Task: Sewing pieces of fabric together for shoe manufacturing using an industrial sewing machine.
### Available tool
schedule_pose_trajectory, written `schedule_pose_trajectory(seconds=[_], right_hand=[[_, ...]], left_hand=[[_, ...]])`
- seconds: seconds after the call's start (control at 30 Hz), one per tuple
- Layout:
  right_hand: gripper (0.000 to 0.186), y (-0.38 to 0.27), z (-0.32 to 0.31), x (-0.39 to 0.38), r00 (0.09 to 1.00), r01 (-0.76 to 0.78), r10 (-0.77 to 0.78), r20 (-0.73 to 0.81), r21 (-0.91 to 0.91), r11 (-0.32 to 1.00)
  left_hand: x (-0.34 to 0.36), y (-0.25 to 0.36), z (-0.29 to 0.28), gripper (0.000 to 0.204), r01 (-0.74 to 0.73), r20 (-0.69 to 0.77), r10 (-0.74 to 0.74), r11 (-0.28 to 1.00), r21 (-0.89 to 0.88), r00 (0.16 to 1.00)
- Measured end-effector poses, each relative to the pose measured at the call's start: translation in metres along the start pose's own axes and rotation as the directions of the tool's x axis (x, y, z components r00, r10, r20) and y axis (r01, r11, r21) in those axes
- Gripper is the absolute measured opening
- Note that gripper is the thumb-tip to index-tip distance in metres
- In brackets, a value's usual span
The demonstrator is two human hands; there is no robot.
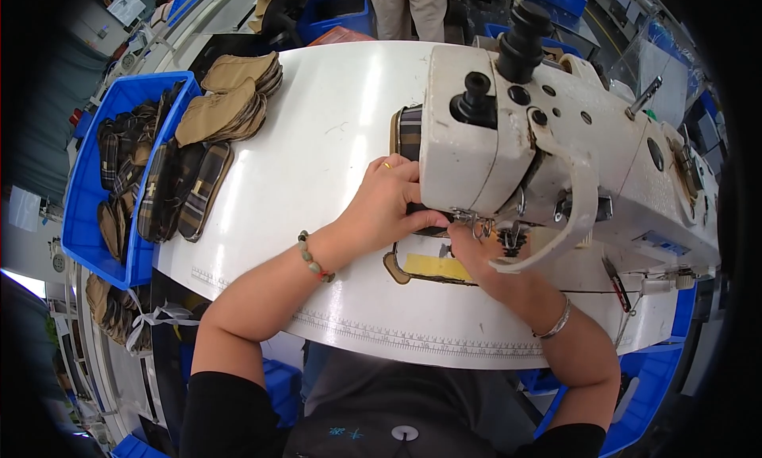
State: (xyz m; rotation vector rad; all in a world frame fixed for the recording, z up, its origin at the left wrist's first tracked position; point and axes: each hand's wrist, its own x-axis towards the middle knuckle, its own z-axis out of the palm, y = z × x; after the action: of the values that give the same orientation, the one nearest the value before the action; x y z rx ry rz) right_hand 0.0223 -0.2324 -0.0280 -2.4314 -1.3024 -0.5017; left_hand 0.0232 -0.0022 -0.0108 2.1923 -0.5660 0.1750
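Observation:
A white sewing machine point(468, 152) stands at the right of the table. Under its head lies a dark plaid fabric piece point(409, 132) with a tan edge, partly hidden by the machine. My left hand point(377, 204) closes on this piece at the left of the machine head, thumb stretched toward the presser foot. Close to that thumb, my right hand point(480, 255) bends its fingers at the fabric beside the needle area; the fingertips are partly hidden. In front of the hands lie a tan-edged part point(397, 271) of the work and a yellow strip point(432, 266).
A blue bin point(83, 228) of plaid pieces stands at the left. Stacked tan fabric pieces point(218, 113) and plaid pouches point(202, 192) lie beside it. A small cutter point(616, 285) rests right of my right hand. A ruler scale point(381, 336) runs along the table's near edge. Someone's legs point(409, 9) show beyond the table.

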Motion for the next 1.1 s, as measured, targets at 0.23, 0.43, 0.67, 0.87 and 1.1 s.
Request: schedule_pose_trajectory(seconds=[0.23, 0.43, 0.67, 0.87, 1.1], right_hand=[[0.016, -0.006, -0.019, 0.009, 0.999, 0.023, -0.02, -0.046, 0.069, 0.997], [0.007, -0.001, -0.014, -0.005, 0.993, -0.11, 0.107, 0.041, 0.086, 0.99], [0.009, -0.001, -0.018, -0.005, 0.989, -0.086, 0.103, -0.11, 0.153, 0.984], [0.025, -0.011, -0.008, -0.003, 0.999, -0.02, 0.019, -0.038, -0.029, 0.999], [0.035, -0.032, -0.026, 0.003, 0.947, 0.252, -0.126, 0.294, -0.444, 0.86]], left_hand=[[0.004, -0.001, -0.013, 0.022, 0.007, 0.111, 0.006, 0.994, -0.109, 0.994], [0.002, 0.008, -0.011, 0.021, -0.021, 0.059, 0.019, 0.999, 0.041, 0.998], [0.001, 0.01, -0.011, 0.019, -0.058, 0.024, 0.057, 0.995, 0.076, 0.998], [0.001, 0.01, -0.011, 0.019, -0.104, 0.015, 0.103, 0.985, 0.137, 0.995], [-0.004, 0.026, -0.006, 0.018, 0.188, 0.046, -0.184, 0.974, -0.129, 0.982]])
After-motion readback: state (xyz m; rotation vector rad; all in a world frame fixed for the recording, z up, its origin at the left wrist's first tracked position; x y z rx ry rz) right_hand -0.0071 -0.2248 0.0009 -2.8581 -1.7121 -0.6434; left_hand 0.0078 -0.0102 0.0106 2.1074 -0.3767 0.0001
